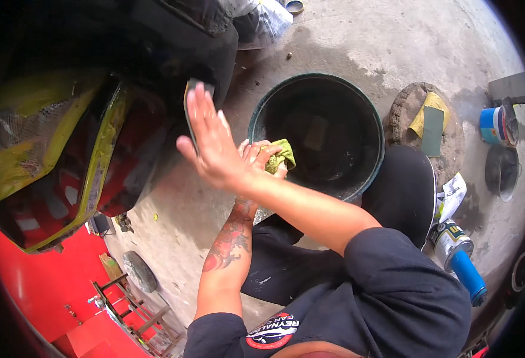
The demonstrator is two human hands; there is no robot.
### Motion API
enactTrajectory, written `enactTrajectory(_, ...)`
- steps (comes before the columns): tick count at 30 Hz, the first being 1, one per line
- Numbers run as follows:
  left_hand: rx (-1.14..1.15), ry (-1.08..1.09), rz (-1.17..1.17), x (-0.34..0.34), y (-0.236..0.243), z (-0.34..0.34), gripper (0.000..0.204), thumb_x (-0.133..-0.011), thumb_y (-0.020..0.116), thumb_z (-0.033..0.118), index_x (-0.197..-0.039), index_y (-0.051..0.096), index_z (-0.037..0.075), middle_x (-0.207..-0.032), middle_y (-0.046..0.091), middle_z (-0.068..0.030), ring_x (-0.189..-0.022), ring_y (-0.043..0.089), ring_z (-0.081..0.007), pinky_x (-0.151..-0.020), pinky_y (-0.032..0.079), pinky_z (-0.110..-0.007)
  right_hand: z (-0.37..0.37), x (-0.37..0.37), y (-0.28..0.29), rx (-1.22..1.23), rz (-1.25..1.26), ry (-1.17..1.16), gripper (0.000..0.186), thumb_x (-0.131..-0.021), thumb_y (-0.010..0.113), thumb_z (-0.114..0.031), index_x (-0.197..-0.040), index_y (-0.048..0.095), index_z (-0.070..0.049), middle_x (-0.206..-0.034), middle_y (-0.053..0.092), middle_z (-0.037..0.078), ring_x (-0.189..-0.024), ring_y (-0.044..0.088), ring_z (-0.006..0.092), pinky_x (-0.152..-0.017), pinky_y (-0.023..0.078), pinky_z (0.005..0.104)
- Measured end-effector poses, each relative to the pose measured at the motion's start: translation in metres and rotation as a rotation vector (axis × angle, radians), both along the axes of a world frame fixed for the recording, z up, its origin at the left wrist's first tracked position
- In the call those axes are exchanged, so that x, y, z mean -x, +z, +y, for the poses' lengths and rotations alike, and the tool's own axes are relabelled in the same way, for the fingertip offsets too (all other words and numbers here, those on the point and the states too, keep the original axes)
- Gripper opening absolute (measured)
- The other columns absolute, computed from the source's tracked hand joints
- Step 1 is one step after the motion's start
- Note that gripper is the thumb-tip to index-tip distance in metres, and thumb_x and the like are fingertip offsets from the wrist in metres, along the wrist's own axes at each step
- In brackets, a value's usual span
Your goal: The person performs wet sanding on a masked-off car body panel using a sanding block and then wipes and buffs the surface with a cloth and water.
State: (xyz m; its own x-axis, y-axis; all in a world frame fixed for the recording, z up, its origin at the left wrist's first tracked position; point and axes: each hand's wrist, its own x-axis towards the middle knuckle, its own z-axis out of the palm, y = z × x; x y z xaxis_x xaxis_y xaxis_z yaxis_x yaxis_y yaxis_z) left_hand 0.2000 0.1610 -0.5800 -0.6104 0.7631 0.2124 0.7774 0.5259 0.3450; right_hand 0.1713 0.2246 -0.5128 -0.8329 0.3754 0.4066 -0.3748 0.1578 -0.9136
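My right hand (212, 146) reaches across toward the dark vehicle panel (155, 53) with its fingers stretched flat and thumb out, lying over a thin dark pad (190, 88) that shows behind the fingertips. Lower and partly hidden by the right forearm, my left hand (261, 156) grips a yellow-green cloth (283, 152) at the left rim of a large dark bucket (376, 125). Water appears to sit in the bucket, with a pale shape inside.
Yellow masking covers part of a red-and-black assembly (80, 179) at left. To the right are a stone slab (405, 107) with yellow and grey sheets (432, 128), several cans (492, 125), a black container (501, 173) and a blue roll (468, 274). A wooden frame (140, 313) stands lower left.
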Motion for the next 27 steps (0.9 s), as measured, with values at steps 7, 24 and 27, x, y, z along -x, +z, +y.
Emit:
enactTrajectory(7, -0.131, 0.021, -0.156, 0.003, -0.024, -0.012, 0.035, -0.076, 0.077, 0.022, -0.108, 0.068, 0.012, -0.107, 0.064, -0.0070, -0.112, 0.057, -0.0249, -0.104, 0.040, -0.049, 0.034, 0.045, 0.009, 0.053, -0.017, -0.115, 0.074, -0.102, 0.049, -0.034, -0.158, 0.009, -0.006, -0.164, 0.005, 0.020, -0.150, 0.012, 0.0410, -0.115, 0.018, 0.0591)
enactTrajectory(24, -0.062, 0.033, 0.024, 0.007, -0.020, 0.000, 0.039, -0.075, 0.078, 0.032, -0.104, 0.066, 0.010, -0.098, 0.067, -0.0105, -0.096, 0.063, -0.0355, -0.103, 0.040, -0.059, 0.075, 0.100, -0.028, 0.413, -0.058, -0.062, 0.071, -0.105, 0.038, -0.040, -0.156, 0.007, -0.001, -0.164, 0.002, 0.022, -0.151, 0.003, 0.0400, -0.122, 0.010, 0.0476)
enactTrajectory(27, -0.103, 0.022, 0.035, 0.006, -0.018, 0.010, 0.035, -0.069, 0.076, 0.021, -0.097, 0.059, 0.010, -0.094, 0.064, -0.0101, -0.093, 0.063, -0.0327, -0.105, 0.038, -0.061, 0.092, 0.112, -0.038, 0.494, -0.032, -0.036, 0.069, -0.105, 0.040, -0.034, -0.155, 0.010, 0.002, -0.163, 0.004, 0.025, -0.151, 0.003, 0.0378, -0.123, 0.007, 0.0412)
